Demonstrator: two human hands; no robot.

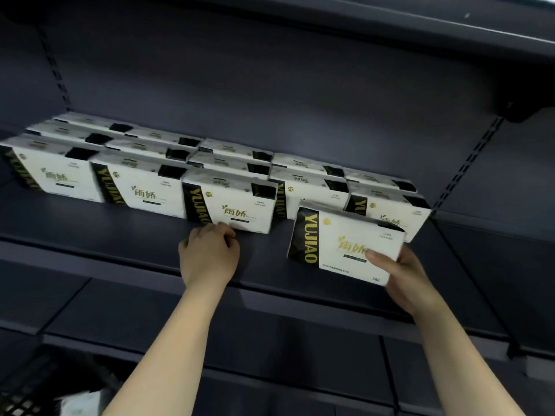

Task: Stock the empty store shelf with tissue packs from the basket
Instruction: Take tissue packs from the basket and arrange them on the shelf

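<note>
Taking the third front pack [229, 202] as the landmark, the dark shelf [120, 223] carried upright tissue packs in rows running back to the rear panel, two front packs [57, 172] standing to the left of it. Far down and left of it, at the corner of the view, the basket [21, 394] showed as black mesh with something white inside; what it was could not be told. Just below the landmark's lower left corner the left hand [208, 255] rested on the shelf, its fingers [226, 235] loosely curled, their tips touching the pack's bottom edge but gripping nothing. To the right of the landmark the right hand [402, 280] held a new pack [345, 243] tilted, above the shelf's front edge, thumb across its face and the other fingers hidden behind it. The step in hand seemed to be placing this pack into the front row, in the gap right of the landmark, ahead of a pack [312, 199] standing further back. The next move would likely call for standing it upright and sliding it back level with the landmark. The rightmost pack [390, 214] stood close beside the gap and could be knocked; the upper shelf [390, 28] overhung the whole row.
</note>
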